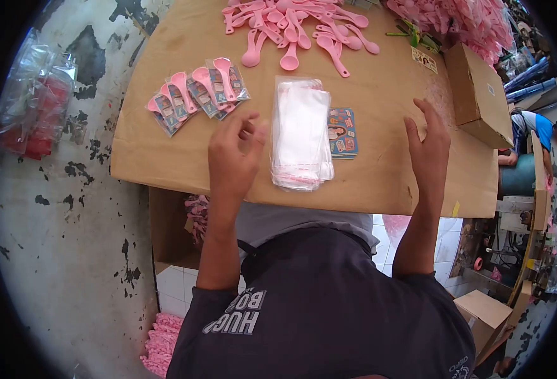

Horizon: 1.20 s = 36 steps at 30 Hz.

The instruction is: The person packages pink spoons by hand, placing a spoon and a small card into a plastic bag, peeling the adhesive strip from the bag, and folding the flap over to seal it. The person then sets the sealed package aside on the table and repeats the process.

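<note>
Head camera: we look down at a stack of clear plastic bags (pixel 300 132) lying flat near the middle of the desk (pixel 164 161), a little back from its near edge, with its short end pointing towards us. The bags show a thin red strip at the near end. Tucked partly under the stack's right side is a small pile of printed cards (pixel 343 131), touching it.

Our left hand (pixel 231 161) hovers just left of the bags, fingers loosely curled and thumb lifted. It pinches nothing that we can see, and we cannot tell whether the fingertips touch the stack. Our right hand (pixel 430 148) stands well to the right of the cards, open, fingers held together and pointing away from us. It is empty, close above the desk.

Towards the left edge, a fan of pink spoons already sealed in bags with cards (pixel 196 95) lies overlapping. Along the far edge sits a loose heap of bare pink spoons (pixel 297 28). At the far right corner there is a bigger pink pile (pixel 465 19), too blurred for us to sort out, with a single card (pixel 423 60) just in front of it. A closed cardboard box (pixel 477 95) rests along the right edge.

Beyond the right edge another person in a blue top (pixel 537 129) sits. Off the left edge, red packets in clear wrap (pixel 35 110) lie on the worn floor.
</note>
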Tool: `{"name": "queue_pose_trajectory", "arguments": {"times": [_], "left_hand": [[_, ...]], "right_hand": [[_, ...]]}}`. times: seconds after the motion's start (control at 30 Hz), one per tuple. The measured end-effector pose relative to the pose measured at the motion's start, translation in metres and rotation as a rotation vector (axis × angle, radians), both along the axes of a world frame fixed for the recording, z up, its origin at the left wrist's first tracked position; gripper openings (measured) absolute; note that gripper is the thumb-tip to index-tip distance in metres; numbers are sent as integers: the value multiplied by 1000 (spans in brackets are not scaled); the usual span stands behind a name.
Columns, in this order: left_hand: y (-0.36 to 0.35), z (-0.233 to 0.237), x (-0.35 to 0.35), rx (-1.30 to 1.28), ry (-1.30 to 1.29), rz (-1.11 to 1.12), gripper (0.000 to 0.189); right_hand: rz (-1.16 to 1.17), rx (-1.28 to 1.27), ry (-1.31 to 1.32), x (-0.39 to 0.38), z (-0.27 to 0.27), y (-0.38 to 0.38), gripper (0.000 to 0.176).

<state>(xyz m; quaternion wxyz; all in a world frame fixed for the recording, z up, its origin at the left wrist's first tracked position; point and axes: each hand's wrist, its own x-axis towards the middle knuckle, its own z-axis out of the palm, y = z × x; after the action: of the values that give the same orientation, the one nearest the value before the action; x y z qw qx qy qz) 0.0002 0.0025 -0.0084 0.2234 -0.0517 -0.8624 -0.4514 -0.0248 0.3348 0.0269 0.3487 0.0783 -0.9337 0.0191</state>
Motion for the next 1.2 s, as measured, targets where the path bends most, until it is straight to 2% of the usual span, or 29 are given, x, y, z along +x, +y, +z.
{"name": "queue_pose_trajectory", "arguments": {"times": [0.07, 0.13, 0.2, 0.23, 0.3, 0.33, 0.4, 0.5, 0.57, 0.63, 0.73, 0.8, 0.93, 1.0, 1.03, 1.1, 1.13, 1.2], "left_hand": [[12, -4, -1, 31, -246, 29, 28], [18, 1, -5, 4, -300, 31, 30], [22, 2, -9, -25, -359, 37, 34], [23, 0, -10, -20, -364, 23, 32], [23, 1, -11, -21, -372, 12, 30], [23, 3, -10, 67, -412, 6, 27], [21, 3, -9, 152, -452, -2, 23], [18, -10, -10, 230, -398, -9, 22], [16, -16, -10, 384, -269, -54, 23], [15, -13, -6, 399, -290, -30, 24], [9, -9, -4, 432, -323, 6, 24], [6, -10, -3, 453, -333, 18, 24], [6, -16, -2, 429, -306, -69, 24], [7, -17, -3, 409, -287, -113, 24], [6, -18, -3, 354, -283, -134, 24], [5, -17, -3, 298, -278, -158, 23], [4, -14, -2, 267, -289, -165, 24], [4, -15, -3, 233, -295, -170, 24]], "right_hand": [[-55, -900, -504, 7, 11, -20, 33], [-18, -741, -634, 8, -5, -35, 35], [67, -605, -587, 16, -27, -55, 38], [66, -612, -589, 18, -29, -64, 38], [98, -447, -482, 19, -32, -77, 41], [98, -454, -484, 18, -32, -76, 41], [67, -523, -598, 12, -32, -73, 43], [91, -637, -646, 8, -35, -67, 40], [85, -692, -674, 6, -35, -64, 38], [86, -744, -707, 6, -35, -64, 37], [139, -788, -644, 6, -40, -56, 30], [190, -777, -509, 3, -42, -51, 24], [143, -851, -432, 8, -25, -59, 21], [218, -1078, -417, 10, -20, -69, 21], [218, -1077, -416, 12, -16, -73, 21], [429, -1469, -758, 15, -9, -84, 20], [428, -1470, -754, 16, -11, -90, 20], [485, -1478, -951, 17, -18, -101, 20]]}}
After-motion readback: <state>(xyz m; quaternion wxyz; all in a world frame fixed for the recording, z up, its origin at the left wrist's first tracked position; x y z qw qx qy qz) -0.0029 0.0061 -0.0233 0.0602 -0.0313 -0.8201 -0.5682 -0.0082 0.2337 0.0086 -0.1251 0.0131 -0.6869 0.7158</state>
